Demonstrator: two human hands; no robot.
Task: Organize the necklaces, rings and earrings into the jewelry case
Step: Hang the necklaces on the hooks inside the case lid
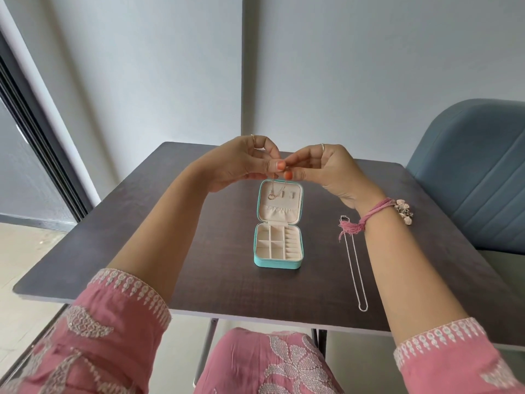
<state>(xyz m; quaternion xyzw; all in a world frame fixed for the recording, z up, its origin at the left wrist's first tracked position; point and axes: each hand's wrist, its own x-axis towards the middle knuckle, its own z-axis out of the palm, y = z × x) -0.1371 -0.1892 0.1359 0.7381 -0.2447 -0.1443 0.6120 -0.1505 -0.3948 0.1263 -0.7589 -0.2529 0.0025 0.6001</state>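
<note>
Two hands meet in the air just above the raised lid of the jewelry case (278,245), and we see both pinching the same fine chain. Our left hand (241,163) curls its thumb and fingers round one end of the rose-gold necklace (277,191); our right hand (321,169) pinches the other end, its fingertips touching those of the left. From that pinch the necklace hangs down in front of the lid's cream lining, its small ring pendant resting against the lining near the lid's left side.

The jewelry case stands open at the middle of the dark desk (142,237), teal outside, cream inside, its lid upright at the far side. We see square compartments on the left of its base and a row of ring rolls on the right.

To the right of the case, well apart from it, a silver necklace (355,265) lies stretched out on the desk, its clasp end passing under our right wrist, which wears a pink thread bracelet (372,214). Farther right of the case stands a blue chair (477,172).
</note>
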